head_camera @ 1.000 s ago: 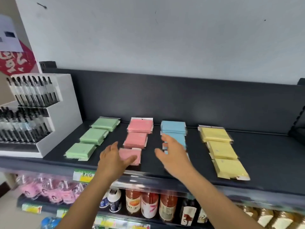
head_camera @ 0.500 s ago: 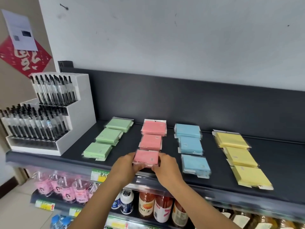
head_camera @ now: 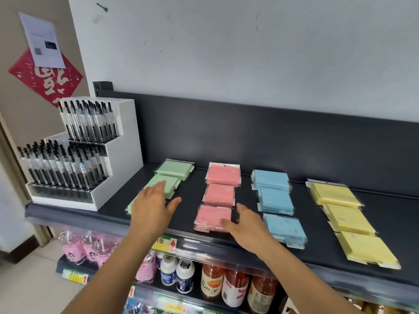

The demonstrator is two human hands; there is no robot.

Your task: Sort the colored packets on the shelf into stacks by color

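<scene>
Now the left hand (head_camera: 152, 208), fingers spread and empty, has left the front pink stack (head_camera: 213, 217) for the green packets (head_camera: 169, 185); the right hand (head_camera: 247, 225), open, thumb touching, steadies it near the shelf (head_camera: 108, 214) edge. Pink looks squared; green probably follows.

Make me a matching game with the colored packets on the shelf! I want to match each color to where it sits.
Things:
1. green packets
2. pink packets
3. blue packets
4. yellow packets

Places:
A. farthest right on the shelf
B. next to the white pen display
C. between pink and yellow
D. touched by the right hand

Pairs: 1-B, 2-D, 3-C, 4-A
</scene>
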